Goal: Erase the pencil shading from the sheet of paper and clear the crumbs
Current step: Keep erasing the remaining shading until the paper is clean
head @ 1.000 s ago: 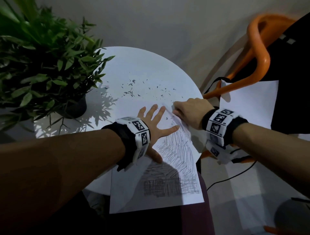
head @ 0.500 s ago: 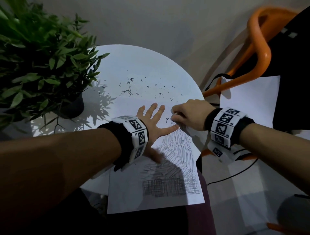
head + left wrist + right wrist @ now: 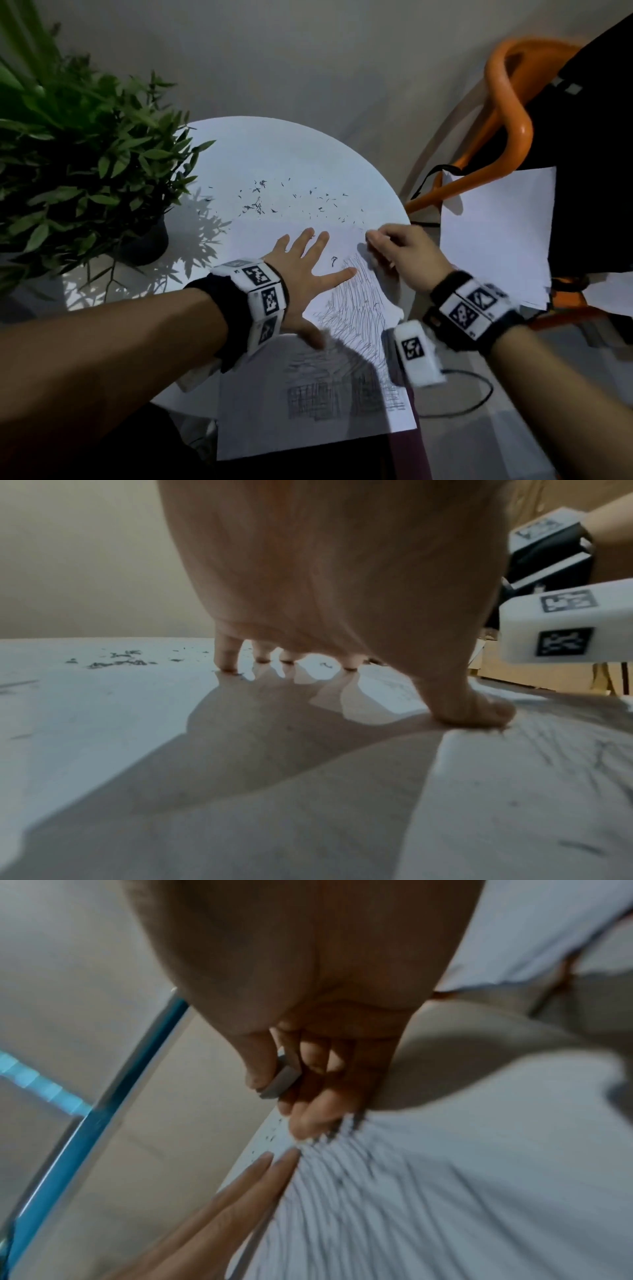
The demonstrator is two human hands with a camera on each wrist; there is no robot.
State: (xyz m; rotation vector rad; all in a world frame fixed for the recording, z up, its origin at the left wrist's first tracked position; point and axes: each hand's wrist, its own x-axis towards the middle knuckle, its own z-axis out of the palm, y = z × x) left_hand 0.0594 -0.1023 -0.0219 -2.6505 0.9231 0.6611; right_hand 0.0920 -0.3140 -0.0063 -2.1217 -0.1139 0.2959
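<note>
A white sheet of paper point(image 3: 308, 421) with pencil shading point(image 3: 356, 308) lies on the round white table point(image 3: 291, 154), its near end hanging over the edge. My left hand point(image 3: 301, 270) presses flat on the sheet, fingers spread and straight. My right hand point(image 3: 400, 253) is at the sheet's far right corner and pinches a small grey eraser point(image 3: 282, 1076) between thumb and fingers. Dark eraser crumbs point(image 3: 291, 202) are scattered on the table beyond the sheet, and a few lie on the paper point(image 3: 334, 261).
A potted plant point(image 3: 78, 164) stands on the table's left side. An orange chair point(image 3: 510, 113) stands to the right with loose white sheets point(image 3: 496, 236) and dark cloth on it. A cable point(image 3: 472, 397) lies on the floor.
My right hand has shifted along the far right corner of the sheet, rubbing with the eraser. The left hand stays pressed flat on the paper.
</note>
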